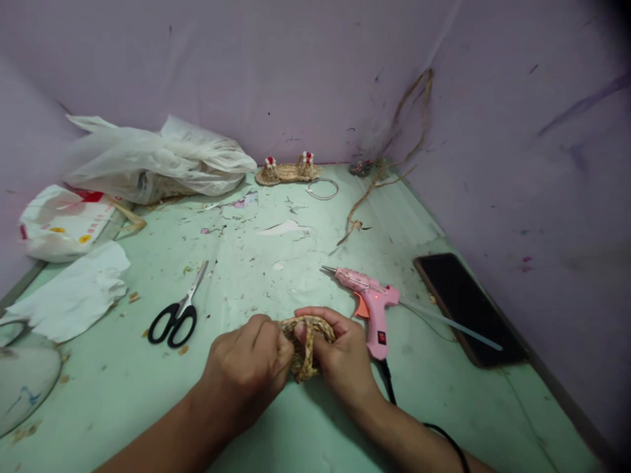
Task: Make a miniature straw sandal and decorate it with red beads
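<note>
Both of my hands hold a small piece of braided straw [308, 348] just above the table, near its front middle. A plaited strand crosses the piece from top to bottom. My left hand [249, 364] is closed at its left side, with the fingertips mostly hidden. With the thumb inside and the fingers behind, my right hand [348, 358] grips its right side. Just right of that hand lies a pink hot glue gun [367, 295], its small light glowing orange and a clear glue stick [463, 325] poking out the back. Black-handled scissors [180, 315] lie to the left.
A woven straw base [290, 173] with red and white beads stands at the back wall beside a wire ring [323, 189]. A phone [463, 302] lies right, a dry twig [367, 194] behind it. Plastic bags [162, 161] and white paper [73, 289] occupy the left; scraps dot the table [236, 276].
</note>
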`<state>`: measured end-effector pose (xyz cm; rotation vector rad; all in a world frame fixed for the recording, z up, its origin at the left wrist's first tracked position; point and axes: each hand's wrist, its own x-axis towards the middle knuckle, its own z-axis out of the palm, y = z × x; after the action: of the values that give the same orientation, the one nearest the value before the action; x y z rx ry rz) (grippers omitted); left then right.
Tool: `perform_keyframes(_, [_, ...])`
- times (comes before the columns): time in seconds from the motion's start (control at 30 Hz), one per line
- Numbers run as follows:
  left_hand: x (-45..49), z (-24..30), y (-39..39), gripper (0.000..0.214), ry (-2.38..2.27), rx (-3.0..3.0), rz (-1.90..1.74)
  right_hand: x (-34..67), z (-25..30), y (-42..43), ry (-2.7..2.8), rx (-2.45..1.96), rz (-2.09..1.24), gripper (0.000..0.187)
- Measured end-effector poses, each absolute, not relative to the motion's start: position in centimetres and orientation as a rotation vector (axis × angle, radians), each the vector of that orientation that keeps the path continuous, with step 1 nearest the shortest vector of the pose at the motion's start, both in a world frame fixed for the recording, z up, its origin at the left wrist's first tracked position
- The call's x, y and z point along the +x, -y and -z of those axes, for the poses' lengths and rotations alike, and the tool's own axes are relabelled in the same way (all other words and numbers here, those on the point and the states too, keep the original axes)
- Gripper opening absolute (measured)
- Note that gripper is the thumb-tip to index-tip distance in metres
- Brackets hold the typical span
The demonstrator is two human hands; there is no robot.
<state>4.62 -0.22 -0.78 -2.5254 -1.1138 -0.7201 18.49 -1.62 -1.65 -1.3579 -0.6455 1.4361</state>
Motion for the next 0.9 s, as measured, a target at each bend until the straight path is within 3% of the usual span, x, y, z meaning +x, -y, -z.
perform_keyframes(0.47, [3.8, -0.1, 0.2, 0.015, 1.641, -2.738, 1.078, 18.4, 1.7, 1.8, 0.613, -1.328, -1.451, 0.015])
perform_keyframes(0.6, [3.1, -0.9, -0.2, 0.012, 2.100, -2.793, 1.149, 18.4, 1.8, 1.7, 0.632, -1.365, -1.440, 0.015])
perform_keyframes(0.77, [1.2, -1.6, -2.1, 0.011, 2.858, -2.229, 1.440, 18.6, 1.9, 1.4, 0.648, -1.416, -1.407, 0.017])
perform_keyframes(0.9, [-1.2, -1.7, -3.9, 0.034, 2.640, -2.072, 0.865, 18.7, 2.0, 1.6, 0.635, -1.403, -1.441, 0.020])
